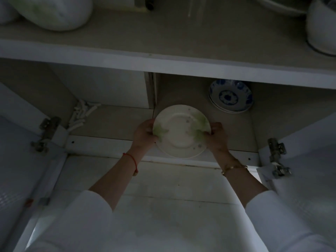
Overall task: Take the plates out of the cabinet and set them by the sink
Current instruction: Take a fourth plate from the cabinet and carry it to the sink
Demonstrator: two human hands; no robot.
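Note:
A white plate with green leaf marks [180, 131] is at the front edge of the cabinet's lower shelf [112, 122], and a second rim shows just under it. My left hand [144, 136] grips its left rim and my right hand [217, 136] grips its right rim. Further back on the same shelf, to the right, lies a small stack of blue-patterned white plates [230, 96]. The scene is dim.
The upper shelf [163, 42] carries white bowls at the left [52, 11] and right [321, 28]. Both cabinet doors stand open, with hinges at the left [45, 133] and right [277, 157]. White pegs or clips [81, 115] lie in the lower shelf's left corner.

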